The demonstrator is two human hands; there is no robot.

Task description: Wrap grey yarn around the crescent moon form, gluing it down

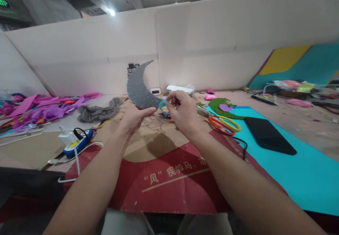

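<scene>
"Where's the gray crescent (136, 86)?"

"Raised above the counter (312, 132), at twelve o'clock from the left hand (132, 118), whose grip is clamped on its lower edge. The right hand (182, 110) has its grip drawn together at the teal-tinted lower tip (161, 103); I can't tell what's pinched."

"Room and edges?"

"Open room at six o'clock, over printed red cardboard (182, 199), near edge above the lap (128, 223). Scissors (220, 130) crowd the right hand at four; gray yarn (99, 111) lies at nine from the left."
</scene>
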